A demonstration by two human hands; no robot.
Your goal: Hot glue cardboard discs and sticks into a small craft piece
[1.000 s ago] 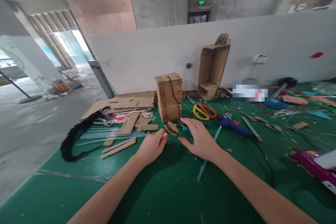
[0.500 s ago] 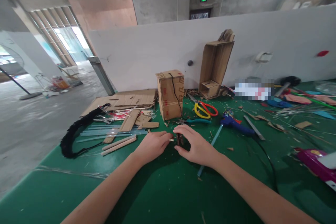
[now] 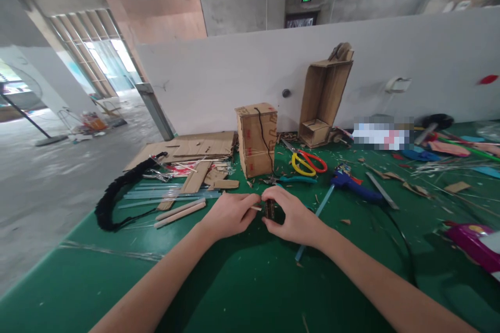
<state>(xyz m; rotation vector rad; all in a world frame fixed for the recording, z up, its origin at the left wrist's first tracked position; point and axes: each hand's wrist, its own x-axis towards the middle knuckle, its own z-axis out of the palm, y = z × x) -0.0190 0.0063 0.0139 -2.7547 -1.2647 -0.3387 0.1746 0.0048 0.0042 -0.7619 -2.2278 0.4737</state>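
Note:
My left hand [image 3: 233, 214] is closed on a thin, pale stick [image 3: 255, 208], whose end pokes out past the fingertips toward the right. Between the thumb and fingers of my right hand [image 3: 291, 217] sits a small dark brown piece [image 3: 269, 209] with a ridged side; its exact kind is not clear. The stick's tip is close to this piece, and I cannot tell whether they touch. Just behind the hands stand a cardboard box [image 3: 257, 140] with a black cord down its front and teal-handled pliers [image 3: 297, 180].
A blue glue gun [image 3: 353, 187] with a clear blue glue stick lies right of my hands. Behind are scissors [image 3: 308, 163] and a tall open cardboard frame [image 3: 324, 104]. Wooden rods [image 3: 179, 213], glue sticks and a black furry strip [image 3: 117, 195] lie left. A magenta tool [image 3: 471, 242] is far right.
The camera view has shifted slightly, so everything appears a little further right. The stick shows slightly more beyond my left fingers. Both hands keep their holds.

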